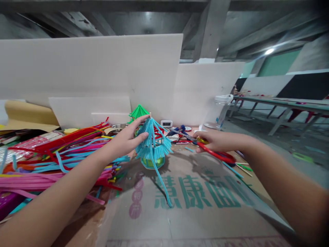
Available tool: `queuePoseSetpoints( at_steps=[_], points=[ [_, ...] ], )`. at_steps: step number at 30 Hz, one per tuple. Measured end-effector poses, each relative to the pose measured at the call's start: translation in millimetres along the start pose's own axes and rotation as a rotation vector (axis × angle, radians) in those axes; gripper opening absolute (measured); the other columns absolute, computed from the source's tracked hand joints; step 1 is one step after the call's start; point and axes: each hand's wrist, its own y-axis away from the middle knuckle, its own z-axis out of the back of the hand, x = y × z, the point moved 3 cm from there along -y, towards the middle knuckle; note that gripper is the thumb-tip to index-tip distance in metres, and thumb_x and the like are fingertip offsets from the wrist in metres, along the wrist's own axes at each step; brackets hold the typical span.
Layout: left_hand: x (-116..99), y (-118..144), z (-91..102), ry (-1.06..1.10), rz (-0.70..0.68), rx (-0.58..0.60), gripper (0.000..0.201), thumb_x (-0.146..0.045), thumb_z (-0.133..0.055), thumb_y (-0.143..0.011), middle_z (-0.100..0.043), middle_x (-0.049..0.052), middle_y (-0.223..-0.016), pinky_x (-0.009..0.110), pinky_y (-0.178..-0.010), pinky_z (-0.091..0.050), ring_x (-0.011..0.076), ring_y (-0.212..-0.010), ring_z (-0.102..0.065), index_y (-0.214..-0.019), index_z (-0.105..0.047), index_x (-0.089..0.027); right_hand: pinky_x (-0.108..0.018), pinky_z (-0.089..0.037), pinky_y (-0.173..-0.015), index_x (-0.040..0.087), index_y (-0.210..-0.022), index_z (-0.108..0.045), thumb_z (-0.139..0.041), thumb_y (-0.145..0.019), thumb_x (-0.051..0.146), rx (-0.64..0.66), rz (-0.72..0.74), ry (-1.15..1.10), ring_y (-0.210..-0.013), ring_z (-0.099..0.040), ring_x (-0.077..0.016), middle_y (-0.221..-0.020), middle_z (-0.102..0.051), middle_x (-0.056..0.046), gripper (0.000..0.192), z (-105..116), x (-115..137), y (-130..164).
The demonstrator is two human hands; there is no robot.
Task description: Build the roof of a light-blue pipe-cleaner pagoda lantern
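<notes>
**Head view: two hands at a blue pipe-cleaner canopy**

Head camera looks down on a cardboard-covered surface [195, 219] printed with green characters. At nine o'clock lies a heap of pipe cleaners [59, 154] in red, pink, blue and yellow, spilling toward the middle. The left hand [127, 139] reaches in from eight o'clock, its fingers [140, 123] held loosely together and laid flat against the left slope of the blue pipe-cleaner canopy [154, 140], thumb below; it touches rather than pinches. The canopy stands near the centre on a green-yellow base [153, 162], with one long blue strand [164, 187] trailing toward six o'clock. Behind it, at twelve o'clock, a green pipe-cleaner roof [138, 112] stands against the white board [102, 68], with a small white clock [166, 122] just right of it. The right hand [217, 140] comes in from four o'clock, fingers closed around red-handled scissors [205, 145], whose blades point at the canopy's right edge; whether they touch it I cannot tell. At two o'clock stands a clear plastic jar [221, 109].
</notes>
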Motion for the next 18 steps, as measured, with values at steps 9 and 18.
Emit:
queuePoseSetpoints(
  at_steps=[9, 18],
  points=[
    [-12.5, 1.9, -3.7, -0.162, 0.000, 0.004, 0.088, -0.041, -0.064, -0.082, -0.036, 0.016, -0.156, 0.046, -0.117, -0.033, 0.0321, -0.141, -0.039, -0.155, -0.023, -0.015, -0.033, -0.042, -0.064, 0.017, -0.118, -0.061, -0.055, -0.081, 0.037, 0.109, -0.175, 0.181, -0.087, -0.067, -0.0306, -0.104, -0.071, -0.015, 0.042, -54.5, 17.9, -25.6],
    [-8.7, 2.1, -0.8, -0.169, -0.072, 0.046, 0.082, -0.036, -0.058, -0.086, -0.033, 0.013, -0.158, 0.047, -0.118, -0.030, 0.0317, -0.142, -0.038, -0.157, -0.019, -0.019, -0.031, -0.044, -0.066, 0.020, -0.123, -0.061, -0.056, -0.081, 0.036, 0.128, -0.166, 0.169, -0.090, -0.068, -0.0290, -0.110, -0.072, -0.013, 0.045, -55.9, 22.3, -26.5]
  ],
)
